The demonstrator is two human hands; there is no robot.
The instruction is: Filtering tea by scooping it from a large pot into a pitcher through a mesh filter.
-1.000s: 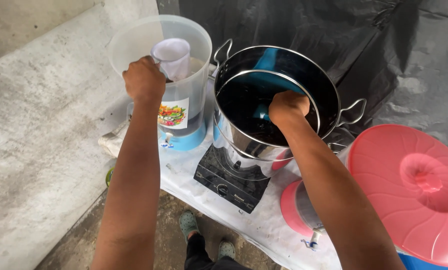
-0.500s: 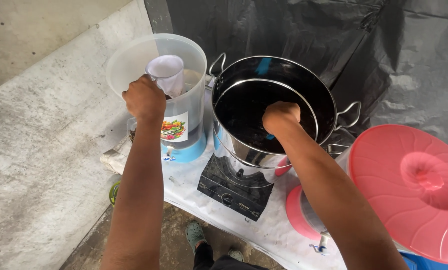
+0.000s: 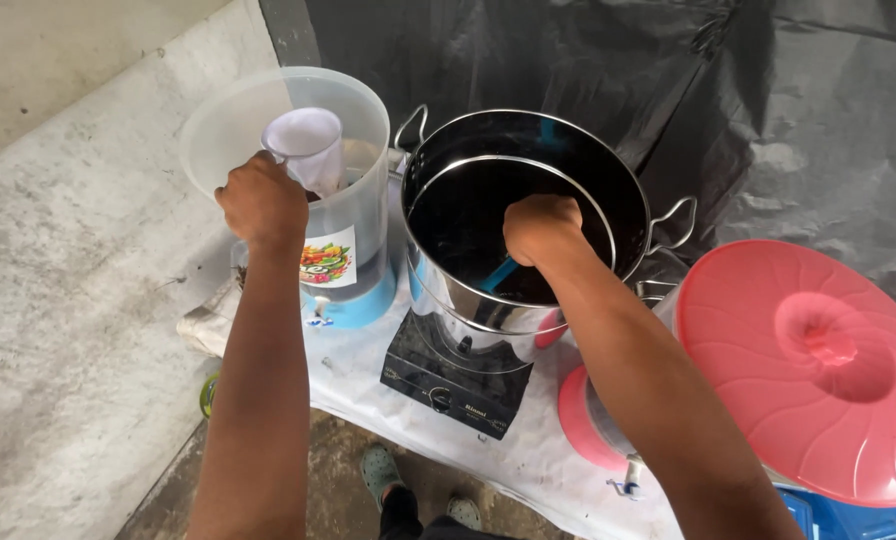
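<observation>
Now the left hand (image 3: 264, 202) grips a white strainer (image 3: 306, 145) over the clear jug (image 3: 353, 215); the right hand (image 3: 540, 226) grips a blue ladle (image 3: 499, 275) inside the dark-filled pot (image 3: 448, 310), apparently nothing poured yet.

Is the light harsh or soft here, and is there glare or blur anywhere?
Head view: soft, even daylight with faint shadows. The steel pot shows mild glare on its rim and wall; its dark liquid reflects little. The translucent plastic container glows pale. The left hand and right hand look sharp; the pink lid bulges slightly near the frame edge.
</observation>
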